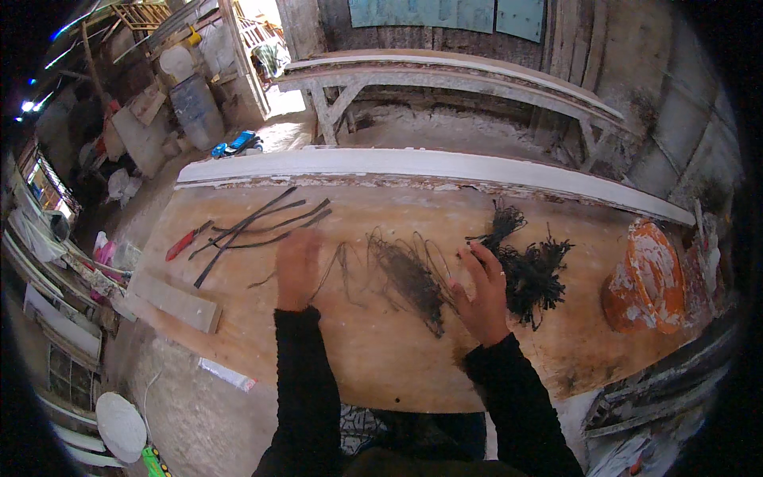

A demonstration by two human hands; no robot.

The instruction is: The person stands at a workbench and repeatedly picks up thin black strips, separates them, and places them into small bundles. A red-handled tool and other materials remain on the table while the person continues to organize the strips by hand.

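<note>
A loose tangle of thin dark strands (405, 274) lies on the wooden tabletop (358, 358) between my hands, partly smeared by motion. My left hand (298, 270) is blurred, left of the tangle and near the ends of several flat black strips (250, 222); its fingers cannot be made out. My right hand (483, 298) is at the tangle's right edge, thumb and fingers apart, with strands close to the thumb. Just beyond and right of it sit black bundles of cut strands (536, 278). A red-handled cutter (184, 244) rests beside the strips.
A flat wooden board (175, 304) lies at the table's left edge. An orange bucket (645, 282) smeared with white stands at the right end. A long white-coated beam (397, 165) runs along the far edge. Behind it is a long bench (445, 71).
</note>
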